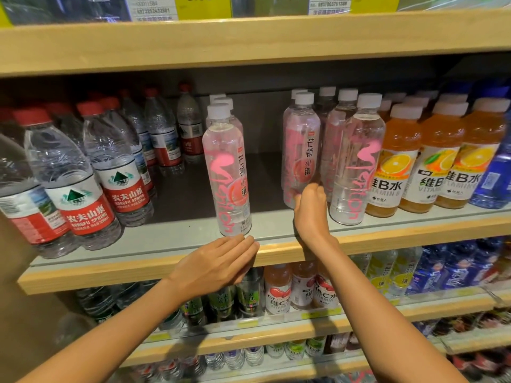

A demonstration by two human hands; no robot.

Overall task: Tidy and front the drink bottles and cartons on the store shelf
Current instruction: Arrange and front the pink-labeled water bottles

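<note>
Pink-lettered bottle [229,172], clear with a white cap, stands upright at the front edge of the middle shelf [154,241], with two more of its kind lined up behind it. The left hand [218,262] lies flat just below its base, fingers straight and together, tips at the shelf's front lip (whether they touch the bottle cannot be told). To the right, across a bare gap of shelf, the right hand [309,214] grips the lower part of a second pink bottle [300,145], fingers curled round it. The hand hides the base, so I cannot tell whether it rests on the shelf. Just beside it, a third pink bottle [356,161] stands at the front, turned so that mostly the pink script shows. Red-capped water bottles [83,189] fill the left of the shelf in uneven rows. Orange vitamin drinks [395,167] stand in rows right of the pink ones, with blue bottles [495,175] at the far right. On the shelf below stand red-labelled drinks [278,291].
</note>
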